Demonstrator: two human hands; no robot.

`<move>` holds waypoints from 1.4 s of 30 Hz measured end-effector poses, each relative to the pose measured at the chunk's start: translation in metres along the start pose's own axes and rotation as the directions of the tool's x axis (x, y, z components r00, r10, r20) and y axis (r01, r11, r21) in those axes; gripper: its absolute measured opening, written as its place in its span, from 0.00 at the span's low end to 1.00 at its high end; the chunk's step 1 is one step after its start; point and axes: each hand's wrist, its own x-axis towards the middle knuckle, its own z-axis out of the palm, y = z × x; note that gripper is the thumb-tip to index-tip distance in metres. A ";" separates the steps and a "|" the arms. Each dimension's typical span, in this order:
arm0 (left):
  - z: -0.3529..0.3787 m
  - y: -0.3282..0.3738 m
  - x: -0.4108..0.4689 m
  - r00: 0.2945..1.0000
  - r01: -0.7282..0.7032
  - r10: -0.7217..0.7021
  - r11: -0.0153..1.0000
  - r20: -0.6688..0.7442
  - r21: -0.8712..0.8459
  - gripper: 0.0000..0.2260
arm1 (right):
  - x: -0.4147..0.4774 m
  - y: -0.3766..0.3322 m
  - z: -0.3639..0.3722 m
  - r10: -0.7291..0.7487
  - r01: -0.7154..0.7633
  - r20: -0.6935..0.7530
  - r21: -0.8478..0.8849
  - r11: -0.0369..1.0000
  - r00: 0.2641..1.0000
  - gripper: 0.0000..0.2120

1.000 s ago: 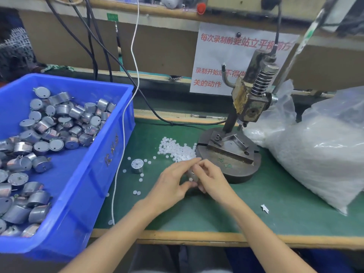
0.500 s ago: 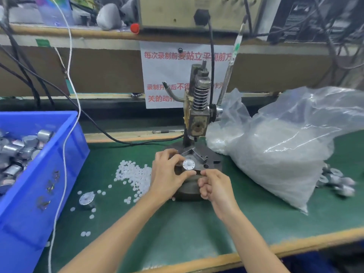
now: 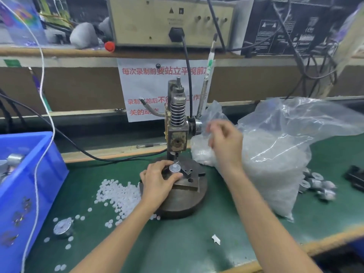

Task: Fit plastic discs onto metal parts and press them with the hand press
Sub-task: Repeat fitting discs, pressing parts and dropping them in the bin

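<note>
The metal part is seated on the fixture of the hand press, below the ram, and it is gripped between the thumb and fingers of the left hand. The right hand is seen up beside the press head, in front of the plastic bag. It is blurred and its fingers are half curled, so whether anything is held cannot be told. White plastic discs are heaped on the green table, just left of the press base.
</note>
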 end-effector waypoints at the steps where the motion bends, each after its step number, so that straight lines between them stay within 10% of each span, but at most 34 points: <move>1: 0.000 0.000 0.000 1.000 0.014 -0.013 1.000 0.002 -0.010 0.16 | 0.025 -0.017 0.004 -0.033 0.033 -0.031 0.013 0.999 0.999 0.07; 6: 0.001 -0.001 -0.002 0.999 0.046 -0.046 0.998 0.010 -0.035 0.17 | 0.089 -0.076 0.018 0.078 -0.090 0.210 0.048 0.995 0.974 0.10; 12: 0.004 -0.004 -0.001 0.999 0.018 -0.019 1.000 -0.032 -0.016 0.17 | 0.014 -0.037 0.013 -0.274 0.276 -0.040 0.145 0.950 0.961 0.16; 20: 0.004 -0.005 -0.002 0.999 -0.003 0.002 1.000 -0.034 -0.015 0.17 | 0.011 -0.033 0.032 -0.301 0.347 -0.249 0.170 0.922 0.921 0.15; 29: 0.004 -0.005 -0.004 0.999 -0.021 0.021 1.000 -0.025 0.008 0.15 | 0.043 -0.029 0.038 -0.106 0.106 0.015 -0.046 0.993 0.994 0.15; 34: 0.005 0.001 -0.007 1.000 -0.009 0.011 0.997 -0.028 0.079 0.15 | -0.045 0.042 0.007 -0.054 0.044 -0.097 -0.102 0.994 0.994 0.09; 42: 0.009 0.041 -0.067 0.981 -0.191 0.191 0.981 -0.017 0.027 0.14 | -0.103 0.079 -0.034 0.360 -0.346 0.350 -0.105 0.933 0.865 0.08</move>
